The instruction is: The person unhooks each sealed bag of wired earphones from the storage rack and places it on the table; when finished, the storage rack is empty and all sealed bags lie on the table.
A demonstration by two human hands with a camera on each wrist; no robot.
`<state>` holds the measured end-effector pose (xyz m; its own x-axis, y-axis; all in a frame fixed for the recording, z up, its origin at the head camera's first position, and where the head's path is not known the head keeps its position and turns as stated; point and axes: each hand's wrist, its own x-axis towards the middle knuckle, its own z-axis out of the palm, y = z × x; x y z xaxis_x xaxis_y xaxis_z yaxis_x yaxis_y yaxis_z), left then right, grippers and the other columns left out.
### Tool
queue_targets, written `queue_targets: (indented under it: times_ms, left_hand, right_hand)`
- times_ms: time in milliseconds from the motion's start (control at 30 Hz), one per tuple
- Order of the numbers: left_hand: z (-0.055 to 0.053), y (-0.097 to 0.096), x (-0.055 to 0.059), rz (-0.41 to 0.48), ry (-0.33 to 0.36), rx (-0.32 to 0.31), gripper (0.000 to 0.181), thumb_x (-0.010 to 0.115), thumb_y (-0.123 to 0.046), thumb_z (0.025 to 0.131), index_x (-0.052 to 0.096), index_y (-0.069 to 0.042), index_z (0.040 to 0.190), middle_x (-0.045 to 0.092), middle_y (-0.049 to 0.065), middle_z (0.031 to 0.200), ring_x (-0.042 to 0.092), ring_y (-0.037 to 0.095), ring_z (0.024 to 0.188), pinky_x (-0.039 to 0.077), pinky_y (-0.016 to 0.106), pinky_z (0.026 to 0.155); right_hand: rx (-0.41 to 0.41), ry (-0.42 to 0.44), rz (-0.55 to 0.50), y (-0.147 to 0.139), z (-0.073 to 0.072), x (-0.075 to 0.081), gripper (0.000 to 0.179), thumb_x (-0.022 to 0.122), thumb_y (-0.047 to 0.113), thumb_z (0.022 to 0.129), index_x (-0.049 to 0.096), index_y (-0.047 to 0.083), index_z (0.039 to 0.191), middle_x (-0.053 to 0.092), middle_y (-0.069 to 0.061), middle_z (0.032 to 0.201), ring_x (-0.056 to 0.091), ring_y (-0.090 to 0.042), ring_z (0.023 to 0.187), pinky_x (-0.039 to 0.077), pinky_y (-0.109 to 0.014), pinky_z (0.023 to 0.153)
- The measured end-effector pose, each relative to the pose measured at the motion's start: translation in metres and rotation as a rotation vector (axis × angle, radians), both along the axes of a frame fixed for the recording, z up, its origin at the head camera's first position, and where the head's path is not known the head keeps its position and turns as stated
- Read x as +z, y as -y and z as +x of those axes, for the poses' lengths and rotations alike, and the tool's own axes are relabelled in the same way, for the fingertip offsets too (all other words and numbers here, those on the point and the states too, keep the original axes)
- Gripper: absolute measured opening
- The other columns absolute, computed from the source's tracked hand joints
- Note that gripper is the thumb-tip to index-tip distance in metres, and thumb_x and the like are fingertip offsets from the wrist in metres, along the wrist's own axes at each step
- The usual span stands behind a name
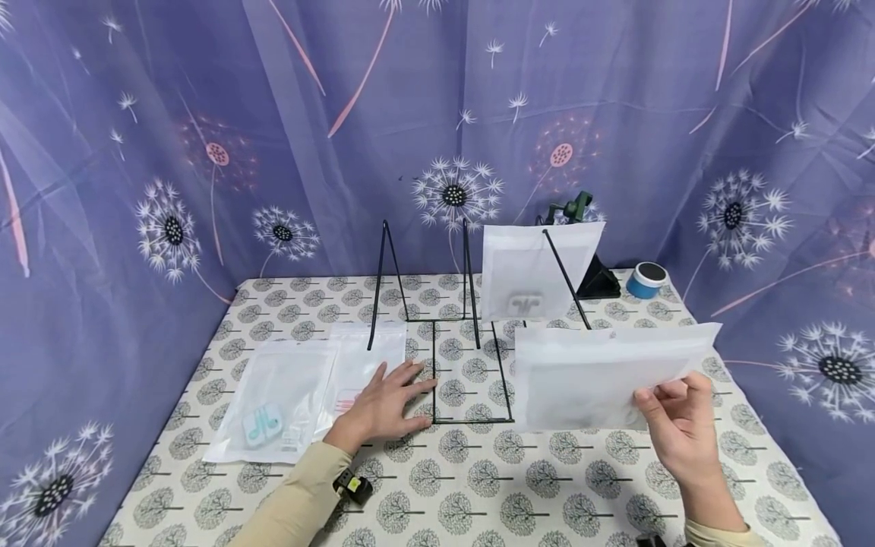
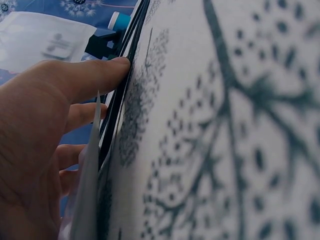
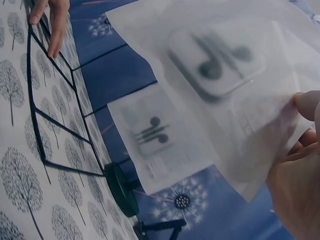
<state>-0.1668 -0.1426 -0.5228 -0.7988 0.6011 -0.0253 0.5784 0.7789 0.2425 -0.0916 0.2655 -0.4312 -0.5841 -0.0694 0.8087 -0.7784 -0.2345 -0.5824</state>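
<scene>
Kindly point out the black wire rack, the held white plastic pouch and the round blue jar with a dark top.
Black wire rack (image 1: 473, 304), head view: on its middle upright wire.
Held white plastic pouch (image 1: 588, 380), head view: middle of its visible face.
Round blue jar (image 1: 643, 287), head view: its blue side wall.

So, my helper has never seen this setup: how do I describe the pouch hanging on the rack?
On the tree-print table, find the black wire rack. At its right end, a white pouch hangs from a rod. It alone hangs: the right hand holds another pouch, two pouches lie flat.
</scene>
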Motion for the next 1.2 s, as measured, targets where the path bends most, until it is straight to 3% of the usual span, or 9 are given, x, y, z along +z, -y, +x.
queue_targets:
  times_ms: [233, 633, 900, 1200]
  left_hand:
    - [0.0, 0.001, -0.002, 0.011, -0.012, -0.002, 0.072, 0.056, -0.065, 0.087, 0.04, -0.032, 0.148, 0.026, 0.008, 0.161, 0.023, 0.031, 0.148, 0.013, 0.065, 0.117]
    - [0.0, 0.001, -0.002, 0.005, -0.006, -0.001, 0.072, 0.054, -0.067, 0.087, 0.039, -0.033, 0.149, 0.025, 0.007, 0.161, 0.022, 0.031, 0.148, 0.012, 0.064, 0.117]
    - [0.0, 0.0, -0.002, 0.012, -0.005, -0.004, 0.072, 0.054, -0.066, 0.088, 0.039, -0.032, 0.149, 0.024, 0.007, 0.161, 0.021, 0.031, 0.149, 0.011, 0.064, 0.118]
    - [0.0, 0.0, 0.0, 0.015, 0.004, 0.003, 0.071, 0.055, -0.065, 0.088, 0.039, -0.032, 0.149, 0.024, 0.006, 0.161, 0.021, 0.03, 0.149, 0.011, 0.064, 0.118]
  right_hand:
    - [-0.027, 0.028, -0.044, -0.012, 0.0, -0.001, 0.044, 0.05, -0.017, 0.091, 0.024, -0.011, 0.126, 0.07, -0.013, 0.104, 0.07, -0.017, 0.093, 0.055, -0.019, 0.086]
    - [0.098, 0.168, -0.287, -0.032, 0.002, -0.001, 0.056, 0.032, -0.03, 0.088, 0.023, -0.002, 0.135, 0.065, -0.022, 0.105, 0.067, -0.025, 0.095, 0.057, -0.029, 0.085]
    - [0.22, 0.185, -0.407, -0.044, -0.002, -0.005, 0.059, 0.025, -0.031, 0.088, 0.019, 0.001, 0.137, 0.061, -0.03, 0.113, 0.064, -0.033, 0.103, 0.055, -0.034, 0.09]
    - [0.247, 0.25, -0.543, -0.057, -0.002, -0.009, 0.063, 0.025, -0.03, 0.088, 0.017, 0.007, 0.139, 0.057, -0.031, 0.121, 0.062, -0.036, 0.108, 0.056, -0.036, 0.089]
